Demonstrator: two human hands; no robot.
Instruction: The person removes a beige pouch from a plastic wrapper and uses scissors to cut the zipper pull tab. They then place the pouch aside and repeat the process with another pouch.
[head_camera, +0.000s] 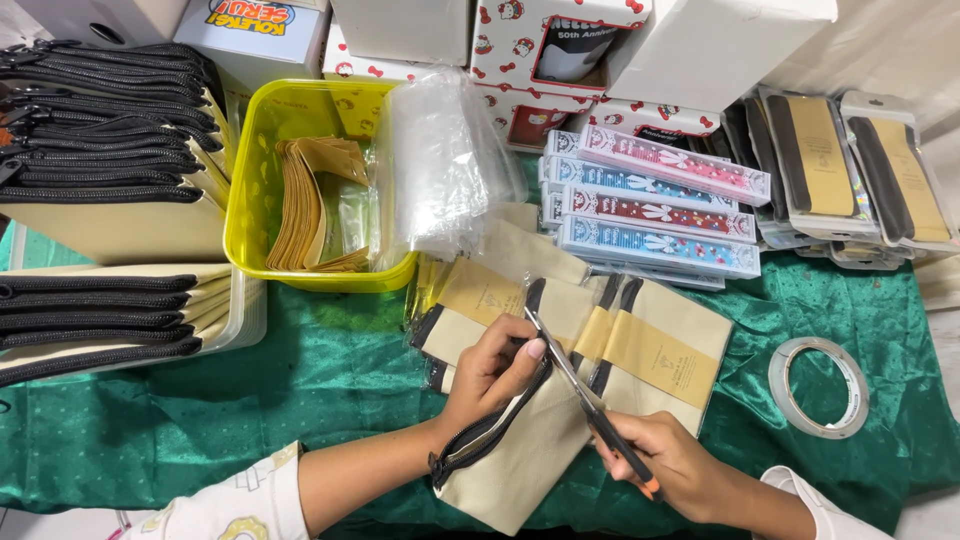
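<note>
My left hand (492, 372) grips a cream canvas pouch (520, 462) with a black zipper, holding it near its top end over the green cloth. My right hand (672, 462) holds a pair of scissors (580, 385) with dark and orange handles. The blades point up and left, and their tip sits next to my left thumb at the pouch's zipper end. Just behind lie more cream pouches (650, 345) wrapped with tan paper bands.
A yellow tub (250, 215) holds tan paper bands, with clear plastic bags (440, 160) leaning on it. Stacked pouches (100, 120) fill trays at left. Colourful flat boxes (655, 200) and packaged pouches (850, 170) sit at the back right. A tape roll (780, 385) lies at right.
</note>
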